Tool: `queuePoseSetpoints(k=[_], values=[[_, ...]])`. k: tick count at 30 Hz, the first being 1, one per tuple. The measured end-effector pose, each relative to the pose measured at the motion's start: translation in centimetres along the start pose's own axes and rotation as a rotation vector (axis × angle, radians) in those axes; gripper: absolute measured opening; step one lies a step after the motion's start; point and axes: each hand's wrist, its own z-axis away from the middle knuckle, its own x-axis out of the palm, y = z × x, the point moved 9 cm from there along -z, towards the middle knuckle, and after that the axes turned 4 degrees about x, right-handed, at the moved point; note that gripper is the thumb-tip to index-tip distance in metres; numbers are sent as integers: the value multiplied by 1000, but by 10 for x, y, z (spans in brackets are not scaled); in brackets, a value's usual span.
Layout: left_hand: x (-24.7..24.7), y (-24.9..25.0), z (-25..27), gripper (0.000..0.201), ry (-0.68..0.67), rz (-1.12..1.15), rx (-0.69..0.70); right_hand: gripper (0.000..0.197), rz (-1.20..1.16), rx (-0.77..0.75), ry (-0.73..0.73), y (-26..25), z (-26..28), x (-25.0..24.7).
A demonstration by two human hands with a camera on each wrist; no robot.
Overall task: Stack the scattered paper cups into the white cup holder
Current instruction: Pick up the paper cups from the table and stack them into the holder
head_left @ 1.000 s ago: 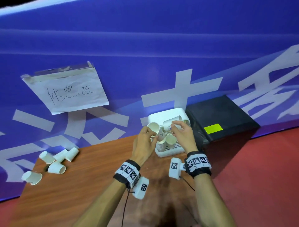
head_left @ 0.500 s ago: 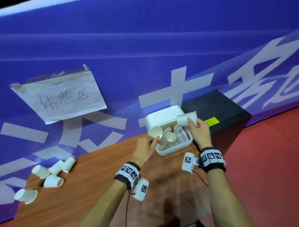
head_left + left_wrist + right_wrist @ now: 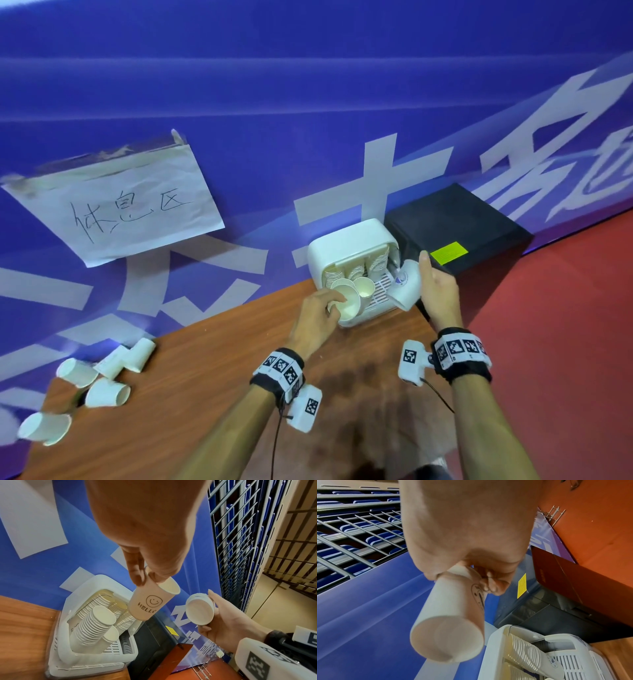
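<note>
The white cup holder (image 3: 346, 240) stands at the table's far edge against the blue wall, with stacks of paper cups (image 3: 97, 620) leaning inside it. My left hand (image 3: 334, 306) pinches a paper cup (image 3: 349, 303) printed with a smiley and "HELLO" (image 3: 150, 601), just in front of the holder's left side. My right hand (image 3: 424, 277) grips another paper cup (image 3: 406, 287) at the holder's right side, thumb up. That cup's mouth (image 3: 448, 639) points toward the holder (image 3: 539, 655). Several loose cups (image 3: 108, 392) lie on their sides at the table's left end.
A black box (image 3: 455, 229) with a yellow label sits right beside the holder. The wooden table (image 3: 205, 377) ends just right of my right wrist, with red floor (image 3: 565, 325) beyond. A paper sign (image 3: 120, 205) is taped to the blue banner wall.
My right hand has brought its cup down from above the holder's top right corner to beside its right side. The left hand's cup has tilted toward me and dropped slightly.
</note>
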Motion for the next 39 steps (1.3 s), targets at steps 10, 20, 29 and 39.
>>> queuePoseSetpoints(k=[10,20,29,39], values=[[1,-13,-19,41,60,-25,-156,55,136,-136,-196,-25,-52,43],[28,-69,-34,24,187,-33,-572,50,197,-165,-432,-6,-109,70],[51,-90,-64,32,247,14,-677,58,278,-180,-488,-5,-138,89],[85,-126,-82,29,143,-62,-755,50,176,-137,-596,6,-154,117]])
